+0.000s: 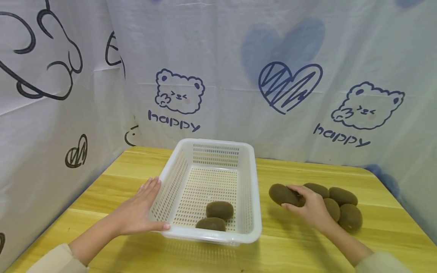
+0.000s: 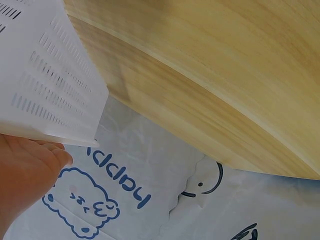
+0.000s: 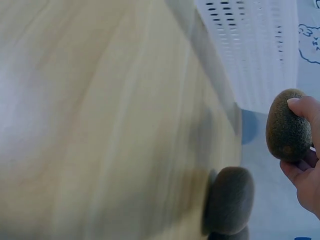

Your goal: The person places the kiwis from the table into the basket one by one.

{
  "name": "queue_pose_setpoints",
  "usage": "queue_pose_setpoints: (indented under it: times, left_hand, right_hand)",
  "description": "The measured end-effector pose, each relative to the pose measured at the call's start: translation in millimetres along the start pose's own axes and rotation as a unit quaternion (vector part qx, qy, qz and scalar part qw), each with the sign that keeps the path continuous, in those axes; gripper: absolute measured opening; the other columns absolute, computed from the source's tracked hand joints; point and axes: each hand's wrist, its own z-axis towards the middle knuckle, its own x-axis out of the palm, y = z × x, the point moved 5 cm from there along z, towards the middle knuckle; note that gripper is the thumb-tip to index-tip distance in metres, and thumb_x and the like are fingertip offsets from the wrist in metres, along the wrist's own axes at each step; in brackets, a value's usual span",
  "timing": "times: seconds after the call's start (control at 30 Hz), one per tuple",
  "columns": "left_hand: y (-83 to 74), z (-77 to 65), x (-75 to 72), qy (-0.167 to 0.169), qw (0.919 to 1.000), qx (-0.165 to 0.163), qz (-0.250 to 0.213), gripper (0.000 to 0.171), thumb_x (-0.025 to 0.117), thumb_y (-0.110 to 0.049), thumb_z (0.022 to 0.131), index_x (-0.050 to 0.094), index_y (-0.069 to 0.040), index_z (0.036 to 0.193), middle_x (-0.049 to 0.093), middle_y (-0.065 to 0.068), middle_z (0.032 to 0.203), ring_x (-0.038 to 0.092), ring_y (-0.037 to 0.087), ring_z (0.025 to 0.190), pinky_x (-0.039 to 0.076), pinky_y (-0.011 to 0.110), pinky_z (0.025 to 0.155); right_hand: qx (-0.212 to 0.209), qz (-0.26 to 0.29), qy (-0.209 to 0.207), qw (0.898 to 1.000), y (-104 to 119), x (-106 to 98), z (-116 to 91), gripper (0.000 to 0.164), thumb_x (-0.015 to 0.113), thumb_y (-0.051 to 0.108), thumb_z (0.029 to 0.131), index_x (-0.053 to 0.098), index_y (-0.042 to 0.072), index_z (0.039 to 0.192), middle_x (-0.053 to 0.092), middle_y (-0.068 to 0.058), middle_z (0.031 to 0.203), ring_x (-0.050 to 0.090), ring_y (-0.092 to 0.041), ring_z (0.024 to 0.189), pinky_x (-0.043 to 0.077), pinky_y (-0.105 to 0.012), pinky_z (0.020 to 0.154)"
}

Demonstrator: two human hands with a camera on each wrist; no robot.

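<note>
Handling the kiwi (image 1: pixel 282 194), pinched in the right hand (image 1: pixel 313 209), should require gentle pressure, the left hand (image 1: pixel 136 213), fingers extended, steadying the basket (image 1: pixel 255 189) at its near-left corner.

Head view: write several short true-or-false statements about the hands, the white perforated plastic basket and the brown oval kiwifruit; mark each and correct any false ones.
1. The left hand touches the white perforated plastic basket. True.
2. The basket contains no fruit. False: two brown oval kiwifruit lie inside, toward its near end.
3. The right hand holds a brown oval kiwifruit. True.
4. The remaining fruit lies left of the basket. False: the cluster of brown kiwifruit is to its right.
5. The held kiwifruit is nearer the basket than that cluster. True.
</note>
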Motion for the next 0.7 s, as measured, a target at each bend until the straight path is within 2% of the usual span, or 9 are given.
queue_pose_setpoints:
  times: [0.23,0.7]
  left_hand:
    - [-0.8,-0.1,-1.7,-0.001,1.0000,0.002,-0.004,0.117,0.063,-0.067,0.068,0.018,0.011,0.143,0.012,0.027,0.152,0.012,0.043,0.141,0.019,0.056,0.113]
    - [-0.4,0.0,-0.8,0.005,1.0000,-0.002,-0.003,0.117,0.063,-0.067,0.068,0.018,0.011,0.143,0.012,0.028,0.152,0.012,0.043,0.141,0.019,0.055,0.113]
  right_hand:
    - [-0.001,0.010,-0.007,1.000,15,-5,13,0.051,0.075,0.017,0.077,0.059,-0.001,0.121,0.062,-0.022,0.118,0.062,-0.034,0.098,0.055,-0.043,0.074]
    - [-0.006,0.059,-0.003,0.998,37,-2,37,0.053,0.074,0.013,0.077,0.056,-0.003,0.124,0.060,-0.022,0.121,0.061,-0.034,0.102,0.055,-0.042,0.082]
